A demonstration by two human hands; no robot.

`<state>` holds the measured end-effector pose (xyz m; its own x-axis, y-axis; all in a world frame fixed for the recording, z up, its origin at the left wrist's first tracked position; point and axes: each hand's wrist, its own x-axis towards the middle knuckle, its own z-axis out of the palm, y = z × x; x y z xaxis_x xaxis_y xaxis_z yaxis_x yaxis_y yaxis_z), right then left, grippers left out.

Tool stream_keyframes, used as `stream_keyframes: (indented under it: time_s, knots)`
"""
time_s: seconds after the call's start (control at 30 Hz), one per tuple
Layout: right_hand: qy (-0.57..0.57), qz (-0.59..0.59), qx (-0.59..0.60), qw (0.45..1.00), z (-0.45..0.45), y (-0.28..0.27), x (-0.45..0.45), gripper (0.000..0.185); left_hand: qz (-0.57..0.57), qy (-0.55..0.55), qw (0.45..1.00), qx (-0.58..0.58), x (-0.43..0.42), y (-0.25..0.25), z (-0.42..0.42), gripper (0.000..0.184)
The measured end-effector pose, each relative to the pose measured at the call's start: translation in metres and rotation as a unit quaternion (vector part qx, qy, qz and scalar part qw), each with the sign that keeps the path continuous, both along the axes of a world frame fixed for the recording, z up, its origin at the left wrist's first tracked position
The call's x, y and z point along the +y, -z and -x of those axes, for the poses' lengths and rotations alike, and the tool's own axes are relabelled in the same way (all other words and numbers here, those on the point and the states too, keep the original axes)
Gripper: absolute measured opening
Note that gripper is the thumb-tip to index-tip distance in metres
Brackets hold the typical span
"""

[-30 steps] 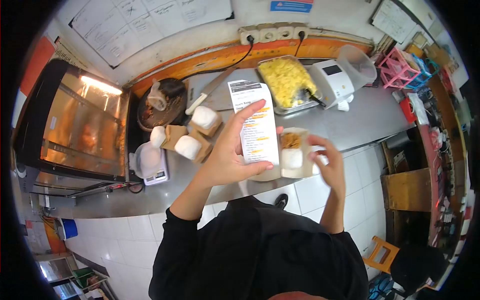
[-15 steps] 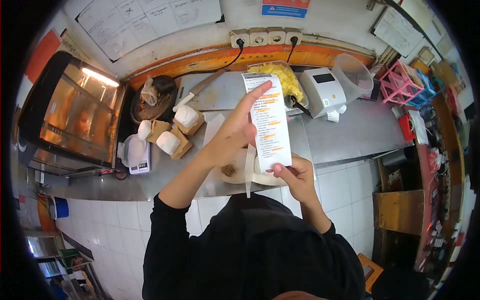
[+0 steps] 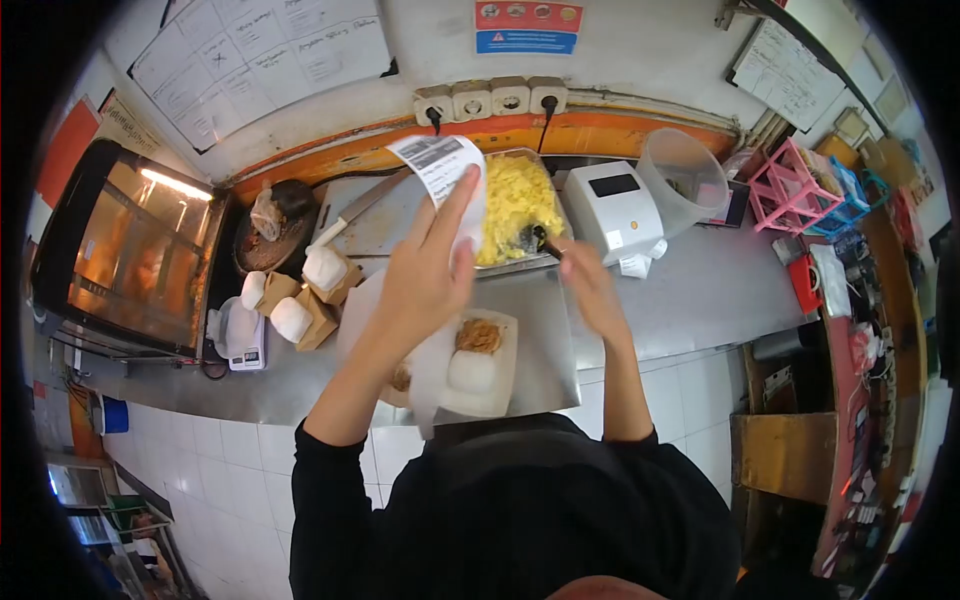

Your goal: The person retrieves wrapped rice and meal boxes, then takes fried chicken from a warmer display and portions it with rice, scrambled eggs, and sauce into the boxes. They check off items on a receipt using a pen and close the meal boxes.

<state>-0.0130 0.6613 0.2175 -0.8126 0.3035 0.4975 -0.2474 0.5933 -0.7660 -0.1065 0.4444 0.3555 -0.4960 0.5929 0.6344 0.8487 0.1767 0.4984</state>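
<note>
A long printed receipt (image 3: 440, 168) is held up in my left hand (image 3: 428, 270), its upper end curling over the counter. My right hand (image 3: 592, 290) is closed round the handle of a black spoon (image 3: 538, 236), whose head rests in the yellow scrambled egg. The egg fills a metal tray (image 3: 556, 182) at the back of the counter. Below my hands lies an open paper box (image 3: 506, 370) with white rice (image 3: 471, 371) and a brown shredded food (image 3: 479, 336). A second box is partly hidden behind my left forearm and a strip of paper.
Boxes with wrapped white rice (image 3: 325, 268) stand left beside a scale (image 3: 246, 350). Behind are a knife (image 3: 345, 220), a cutting board and a stone mortar (image 3: 250, 250). A heated display case (image 3: 140, 250) is far left. A white printer (image 3: 615, 208) and clear tub (image 3: 684, 180) stand right.
My right hand has let go of the receipt, moved up to the egg tray and taken hold of the spoon. My left hand still has the receipt, now further left and bent.
</note>
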Motion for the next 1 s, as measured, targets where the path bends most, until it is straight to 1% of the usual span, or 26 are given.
stream_keyframes:
  time_s: [0.03,0.07,0.1,0.13,0.2,0.27,0.37,0.4,0.47,0.53,0.63,0.73,0.77,0.83,0.93,1.0]
  knots:
    - [0.112,-0.002,-0.021,0.994,0.017,0.025,0.032,0.030,0.014,-0.035,0.998,0.042,0.012,0.003,0.007,0.067]
    - [0.170,-0.079,-0.073,0.980,0.035,0.061,0.062,0.030,0.032,-0.070,0.994,0.081,0.022,0.005,0.013,0.067]
    - [0.223,-0.156,-0.125,0.954,0.046,0.091,0.080,0.031,0.076,-0.105,0.991,0.035,0.035,0.002,0.017,0.059]
    - [0.196,-0.165,-0.164,0.953,0.053,0.104,0.084,0.032,0.120,-0.138,0.982,0.043,0.051,0.004,0.028,0.054]
    - [0.137,-0.188,-0.240,0.942,0.072,0.114,0.082,0.034,0.205,-0.209,0.954,0.057,0.082,0.027,0.063,0.045]
    - [0.159,-0.185,-0.313,0.918,0.083,0.112,0.070,0.036,0.205,-0.236,0.927,0.205,0.106,0.083,0.110,0.035]
    - [0.164,-0.175,-0.390,0.889,0.096,0.103,0.049,0.038,0.334,-0.297,0.891,0.079,0.130,0.110,0.114,0.042]
    - [0.163,-0.171,-0.412,0.880,0.098,0.101,0.044,0.039,0.349,-0.296,0.886,0.067,0.134,0.127,0.120,0.043]
    - [0.158,-0.199,-0.429,0.867,0.100,0.102,0.039,0.040,0.378,-0.292,0.877,0.046,0.143,0.166,0.135,0.045]
    - [0.137,-0.216,-0.468,0.846,0.105,0.099,0.038,0.040,0.344,-0.289,0.894,-0.002,0.149,0.194,0.145,0.049]
    - [0.137,-0.159,-0.483,0.850,0.114,0.102,0.046,0.032,0.297,-0.281,0.908,-0.093,0.158,0.220,0.159,0.053]
    - [0.192,-0.228,-0.396,0.869,0.110,0.091,0.036,0.030,0.252,-0.278,0.912,-0.166,0.171,0.236,0.178,0.054]
    - [0.172,-0.176,-0.428,0.869,0.113,0.088,0.035,0.030,0.240,-0.277,0.911,-0.190,0.175,0.242,0.181,0.054]
    - [0.131,-0.072,-0.485,0.862,0.123,0.079,0.037,0.030,0.237,-0.270,0.916,-0.178,0.181,0.253,0.191,0.054]
    - [0.078,-0.061,-0.517,0.850,0.126,0.063,0.035,0.033,0.216,-0.258,0.922,-0.191,0.186,0.270,0.195,0.055]
    - [0.116,-0.019,-0.492,0.862,0.121,0.068,0.029,0.038,0.203,-0.254,0.926,-0.192,0.184,0.275,0.192,0.055]
